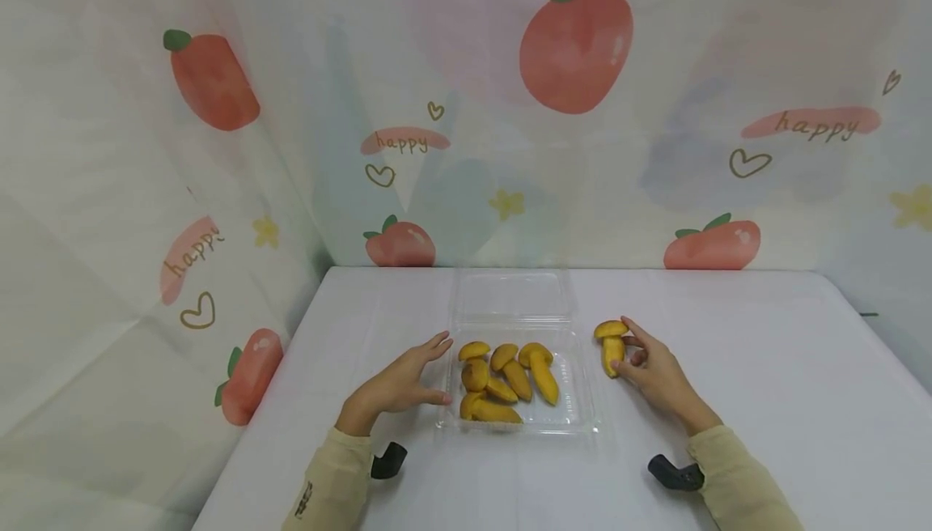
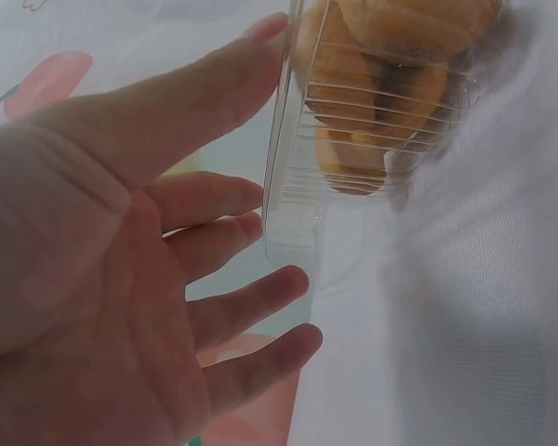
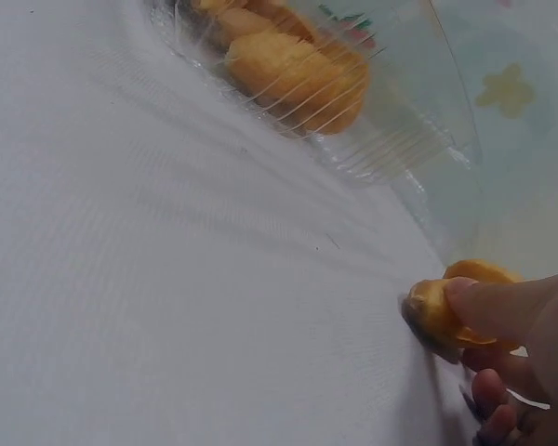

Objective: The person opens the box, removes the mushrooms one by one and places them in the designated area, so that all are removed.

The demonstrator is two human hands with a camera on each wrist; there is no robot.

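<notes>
Seemingly, packing is in hand: in the head view, the right hand (image 1: 658, 374) pinches a mushroom (image 1: 610, 348), the clear box (image 1: 569, 381) to its left; in the left wrist view, the left hand (image 2: 135, 274) is spread beside that box; in the right wrist view, the mushroom likely needs carrying leftward.

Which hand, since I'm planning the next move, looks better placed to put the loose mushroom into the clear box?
Probably the right hand: it pinches the loose mushroom beside the clear box. The left hand is at the box's opposite side.
</notes>
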